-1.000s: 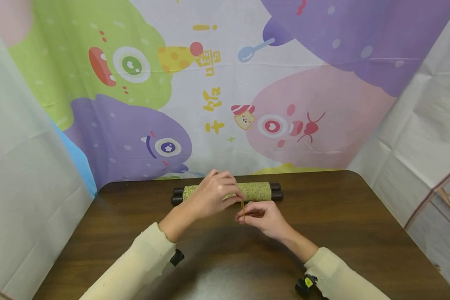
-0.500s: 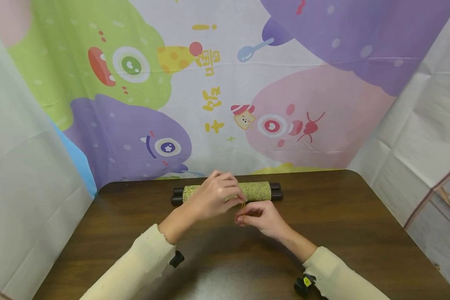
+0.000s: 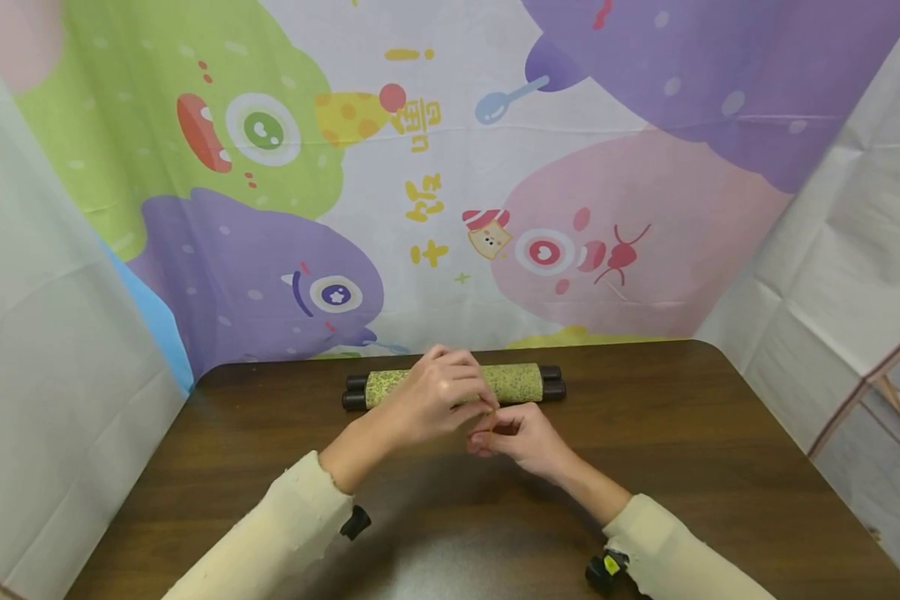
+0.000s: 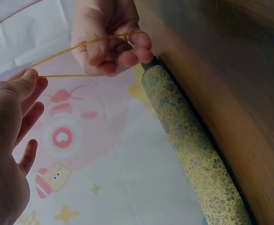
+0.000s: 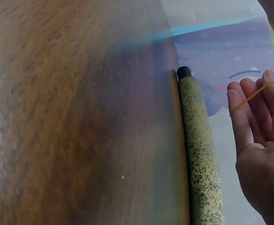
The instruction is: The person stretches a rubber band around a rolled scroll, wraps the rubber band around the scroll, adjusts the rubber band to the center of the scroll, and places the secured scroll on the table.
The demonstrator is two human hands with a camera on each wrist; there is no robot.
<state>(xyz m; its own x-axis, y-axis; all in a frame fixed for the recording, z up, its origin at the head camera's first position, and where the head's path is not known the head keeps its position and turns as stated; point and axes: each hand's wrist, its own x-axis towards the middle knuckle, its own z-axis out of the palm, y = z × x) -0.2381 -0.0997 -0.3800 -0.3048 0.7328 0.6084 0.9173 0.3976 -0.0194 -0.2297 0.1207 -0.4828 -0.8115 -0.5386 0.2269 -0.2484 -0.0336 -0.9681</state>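
A thin yellow rubber band (image 4: 66,76) is stretched as a loop between the two hands. The left hand (image 3: 438,396) pinches one end between thumb and forefinger, its other fingers loosely bent in the left wrist view. Close below it in the head view, the right hand (image 3: 528,437) has curled fingers, with the band running across them (image 5: 249,99). Behind both hands lies a rolled scroll (image 3: 513,383), yellow-green with a dark floral pattern and paired black rod ends. The left hand hides part of the scroll in the head view.
The scroll lies along the far part of a dark brown wooden table (image 3: 682,467). A cartoon-printed cloth (image 3: 435,308) hangs right behind the table's far edge, and pale cloth (image 3: 37,333) hangs at both sides.
The left hand has shifted slightly right and down, nearer the right hand's fingers. In the head view the visible strand between the hands looks shorter. The scroll has stayed still.
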